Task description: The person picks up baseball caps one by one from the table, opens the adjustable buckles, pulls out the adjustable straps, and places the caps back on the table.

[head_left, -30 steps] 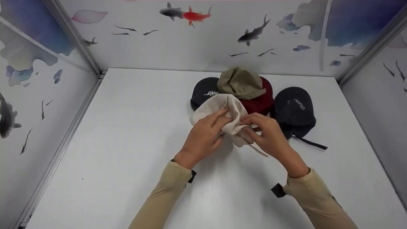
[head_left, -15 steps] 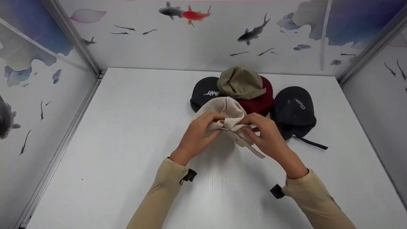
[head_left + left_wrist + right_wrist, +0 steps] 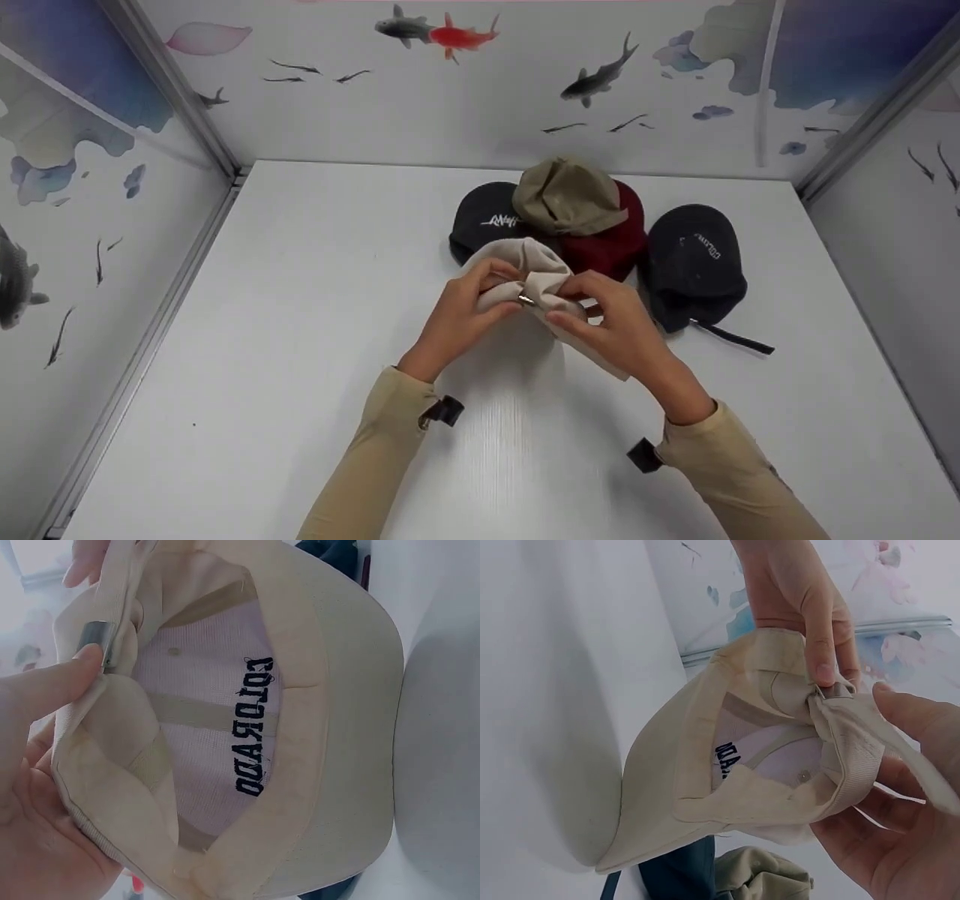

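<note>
Both hands hold a cream baseball cap (image 3: 499, 255) above the white table, its opening toward the person. My left hand (image 3: 466, 315) grips the back band, the thumb pressing the metal buckle (image 3: 96, 641) in the left wrist view. My right hand (image 3: 619, 319) holds the band on the other side, where the loose strap end (image 3: 922, 772) passes beside its thumb in the right wrist view. Inside the crown, dark mirrored stitching (image 3: 255, 727) shows. The brim (image 3: 364, 712) points down in the head view, partly hidden by the hands.
Behind the cream cap, a khaki cap (image 3: 566, 199) lies on a dark red cap (image 3: 607, 251), beside a black cap with white lettering (image 3: 480, 217). A dark navy cap (image 3: 694, 255) with a loose strap (image 3: 731, 337) sits to the right. Printed panels (image 3: 480, 90) enclose the table.
My left hand has shifted from the cap's crown folds to the band beside the buckle, which now shows. The cap has dropped slightly toward the person; my right thumb has moved inward along the band.
</note>
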The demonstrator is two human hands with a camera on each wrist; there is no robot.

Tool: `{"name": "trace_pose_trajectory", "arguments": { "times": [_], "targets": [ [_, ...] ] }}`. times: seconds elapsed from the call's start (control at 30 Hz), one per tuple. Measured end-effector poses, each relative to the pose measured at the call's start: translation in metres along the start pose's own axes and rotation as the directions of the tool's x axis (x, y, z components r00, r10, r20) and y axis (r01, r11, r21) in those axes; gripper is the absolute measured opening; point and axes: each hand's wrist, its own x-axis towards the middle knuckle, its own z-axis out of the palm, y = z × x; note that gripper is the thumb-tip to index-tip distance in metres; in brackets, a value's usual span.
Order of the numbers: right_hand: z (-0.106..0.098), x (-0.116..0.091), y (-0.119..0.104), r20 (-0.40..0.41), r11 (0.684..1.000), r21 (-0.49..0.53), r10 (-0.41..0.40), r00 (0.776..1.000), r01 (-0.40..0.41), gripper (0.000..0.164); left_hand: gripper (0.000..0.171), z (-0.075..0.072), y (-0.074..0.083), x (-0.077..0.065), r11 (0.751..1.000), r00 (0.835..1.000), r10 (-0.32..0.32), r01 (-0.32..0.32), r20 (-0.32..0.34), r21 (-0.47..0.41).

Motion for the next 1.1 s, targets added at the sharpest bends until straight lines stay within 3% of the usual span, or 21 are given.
{"name": "trace_pose_trajectory", "arguments": {
  "times": [0.2, 0.33, 0.53, 0.7, 0.83, 0.93, 1.1],
  "targets": [
    [0.003, 0.002, -0.010, -0.015, 0.999, -0.008, 0.048, 0.999, -0.048, 0.043, 0.026, -0.002, -0.002, 0.003, 0.999, 0.999, -0.027, 0.028, 0.036, -0.028],
    [0.006, 0.001, -0.013, -0.014, 0.999, -0.050, -0.003, 1.000, 0.002, 0.060, 0.022, -0.004, -0.003, 0.005, 0.998, 0.996, -0.051, 0.054, 0.077, -0.043],
    [0.009, 0.000, -0.014, 0.003, 0.998, -0.065, -0.026, 1.000, 0.026, 0.051, 0.022, -0.005, -0.007, 0.006, 0.996, 0.992, -0.062, 0.069, 0.108, -0.063],
    [0.011, 0.001, -0.014, -0.029, 0.998, -0.050, -0.025, 0.999, 0.023, 0.046, 0.023, -0.003, -0.008, 0.005, 0.999, 0.998, -0.042, 0.044, 0.055, -0.031],
    [0.014, 0.003, -0.013, -0.068, 1.000, -0.018, 0.008, 0.998, -0.009, 0.042, 0.028, 0.002, -0.006, 0.003, 0.995, 0.999, 0.022, -0.018, -0.040, 0.098],
    [0.016, 0.005, -0.014, -0.087, 0.999, 0.014, 0.053, 0.995, -0.052, 0.044, 0.034, 0.007, -0.003, 0.001, 0.963, 0.987, 0.100, -0.063, -0.130, 0.263],
    [0.018, 0.007, -0.013, -0.113, 0.994, 0.054, 0.099, 0.989, -0.093, 0.041, 0.038, 0.014, 0.002, 0.000, 0.856, 0.947, 0.189, -0.030, -0.258, 0.517]
  ]
}}
